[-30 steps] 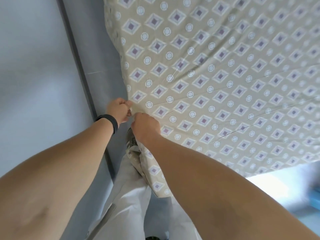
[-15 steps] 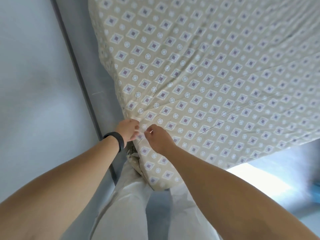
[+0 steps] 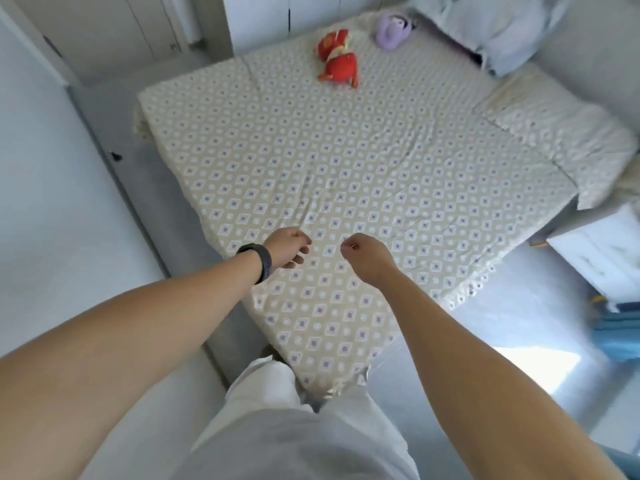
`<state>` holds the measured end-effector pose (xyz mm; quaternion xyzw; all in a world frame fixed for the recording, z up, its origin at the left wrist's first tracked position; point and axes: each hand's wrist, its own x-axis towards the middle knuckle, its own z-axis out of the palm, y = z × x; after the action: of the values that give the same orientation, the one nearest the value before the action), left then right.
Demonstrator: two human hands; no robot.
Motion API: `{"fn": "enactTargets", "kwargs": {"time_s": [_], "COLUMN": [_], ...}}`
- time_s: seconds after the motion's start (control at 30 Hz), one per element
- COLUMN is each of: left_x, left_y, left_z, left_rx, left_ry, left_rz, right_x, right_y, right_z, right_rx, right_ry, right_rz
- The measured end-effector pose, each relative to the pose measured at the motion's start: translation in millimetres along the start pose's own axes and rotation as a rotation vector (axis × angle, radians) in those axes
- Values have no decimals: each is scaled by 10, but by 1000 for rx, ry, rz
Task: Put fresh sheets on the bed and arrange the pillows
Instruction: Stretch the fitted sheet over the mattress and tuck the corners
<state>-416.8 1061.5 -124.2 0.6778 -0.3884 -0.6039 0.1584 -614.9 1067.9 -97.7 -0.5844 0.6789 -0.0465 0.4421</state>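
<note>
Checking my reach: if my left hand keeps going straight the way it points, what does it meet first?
Probably only the sheet. The left hand points up the bed, and the red toy lies far along roughly that line; depth is unclear.

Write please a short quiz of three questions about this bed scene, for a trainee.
1. True or false: the left hand grips the patterned sheet.
2. Which toy lies nearer the pillow: A the red plush toy, B the purple plush toy?
3. Which wrist wears the black band?

Key: 1 false, both hands hover loosely above it, the right hand too. 2 B. 3 the left.
</note>
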Motion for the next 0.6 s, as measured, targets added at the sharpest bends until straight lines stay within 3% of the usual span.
{"fn": "enactTargets", "kwargs": {"time_s": [0.1, 0.23, 0.37, 0.6], "left_x": [-196, -461, -628, -535], "left_y": [103, 110, 504, 1052], "left_z": [94, 348, 480, 650], "left_rx": [21, 263, 460, 471], "left_ry": [54, 30, -5, -66], "left_rz": [10, 20, 221, 414], "right_x": [-369, -673, -935, -1017], "right_y": [71, 166, 166, 274], "right_z": [-376, -516, -692, -876], "right_rx": [97, 98, 77, 104], "right_ry": [126, 106, 161, 339], "right_rz": [-69, -96, -121, -58]}}
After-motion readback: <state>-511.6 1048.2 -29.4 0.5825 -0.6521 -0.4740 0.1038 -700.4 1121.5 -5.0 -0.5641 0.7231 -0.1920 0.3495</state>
